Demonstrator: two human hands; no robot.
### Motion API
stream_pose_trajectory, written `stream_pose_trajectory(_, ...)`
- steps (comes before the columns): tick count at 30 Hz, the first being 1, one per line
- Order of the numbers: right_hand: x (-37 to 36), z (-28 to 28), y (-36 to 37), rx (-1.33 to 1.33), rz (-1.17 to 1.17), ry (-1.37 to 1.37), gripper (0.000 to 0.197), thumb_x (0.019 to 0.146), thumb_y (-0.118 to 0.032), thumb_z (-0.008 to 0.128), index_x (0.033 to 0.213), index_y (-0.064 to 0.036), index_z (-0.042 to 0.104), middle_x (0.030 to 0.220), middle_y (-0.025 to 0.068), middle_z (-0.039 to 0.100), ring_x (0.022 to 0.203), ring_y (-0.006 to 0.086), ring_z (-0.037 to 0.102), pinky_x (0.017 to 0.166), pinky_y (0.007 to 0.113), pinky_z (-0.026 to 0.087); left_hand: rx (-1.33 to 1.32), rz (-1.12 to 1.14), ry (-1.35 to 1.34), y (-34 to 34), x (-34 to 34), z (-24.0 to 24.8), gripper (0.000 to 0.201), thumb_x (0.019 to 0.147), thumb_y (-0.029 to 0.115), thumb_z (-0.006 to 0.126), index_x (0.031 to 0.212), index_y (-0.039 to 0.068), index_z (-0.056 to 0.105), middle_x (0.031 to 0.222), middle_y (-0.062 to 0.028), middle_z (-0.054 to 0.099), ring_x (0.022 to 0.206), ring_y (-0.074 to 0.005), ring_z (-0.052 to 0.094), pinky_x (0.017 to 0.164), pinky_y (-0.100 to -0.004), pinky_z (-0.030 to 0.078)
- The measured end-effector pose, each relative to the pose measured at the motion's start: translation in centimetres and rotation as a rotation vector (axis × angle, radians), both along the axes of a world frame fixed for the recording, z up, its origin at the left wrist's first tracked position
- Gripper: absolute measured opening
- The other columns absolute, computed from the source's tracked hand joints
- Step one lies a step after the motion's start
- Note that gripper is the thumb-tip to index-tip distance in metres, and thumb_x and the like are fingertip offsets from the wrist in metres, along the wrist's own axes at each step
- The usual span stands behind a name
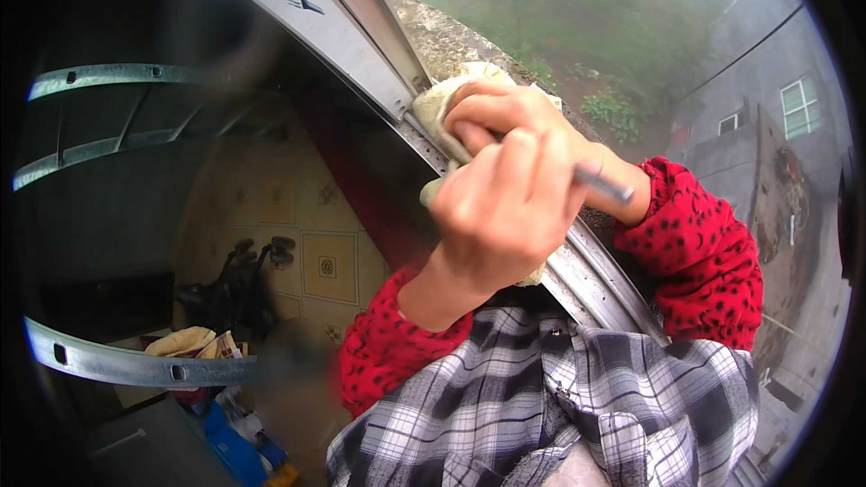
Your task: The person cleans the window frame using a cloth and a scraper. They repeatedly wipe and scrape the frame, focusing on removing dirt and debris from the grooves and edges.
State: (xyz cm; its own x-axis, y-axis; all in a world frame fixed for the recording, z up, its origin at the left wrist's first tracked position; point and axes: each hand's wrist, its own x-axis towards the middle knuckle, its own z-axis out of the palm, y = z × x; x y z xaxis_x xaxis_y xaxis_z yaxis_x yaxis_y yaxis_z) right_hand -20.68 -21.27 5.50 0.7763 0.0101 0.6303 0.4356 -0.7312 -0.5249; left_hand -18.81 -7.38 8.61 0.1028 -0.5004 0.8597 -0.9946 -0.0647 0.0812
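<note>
Both of my hands are close together over a metal window track (595, 284). My left hand (510, 207) is closed in a fist around a thin grey rod (603, 182); its end sticks out to the right, blurred, and I cannot make out the tool's kind. Just beyond it, my right hand (532, 117) has its fingers curled on a pale beige cloth (437, 113), bunched on the track. More of the cloth shows under my left hand. My hands hide the rod's other end and much of the track.
A white window frame (334, 22) runs up to the far left from the track. Outside lie a rough concrete ledge (451, 36), misty greenery and a grey building (758, 99). Indoors, to the left, are curved metal bars (144, 370), a tiled floor (329, 266) and a dark wheeled object (234, 284).
</note>
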Motion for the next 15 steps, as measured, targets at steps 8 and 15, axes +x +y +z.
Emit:
stream_pose_trajectory(8,-6.9,3.5,6.0,-0.563,-0.135,0.220,0.023,0.073,-0.026,0.072,0.079,-0.0068,0.061,0.079,0.0088,0.052,0.068,0.0232,0.061,0.053,0.039,0.048,-0.151,-0.284,0.156,8.6,-2.2,-2.3,0.037,0.104,0.037,0.060,0.105,0.001,0.068,0.071,-0.0048,0.055,0.051,-0.0160,0.052,0.041,-0.0298,0.039)
stream_pose_trajectory(15,-2.3,1.9,3.8,-0.402,-0.129,0.236,0.024,0.080,-0.026,0.076,0.084,-0.0073,0.061,0.076,0.0111,0.058,0.061,0.0295,0.061,0.051,0.043,0.047,-0.329,-0.102,0.469,5.6,2.7,-2.1,0.025,0.106,0.019,0.053,0.098,0.000,0.067,0.084,-0.0094,0.068,0.063,-0.0251,0.063,0.052,-0.0374,0.049)
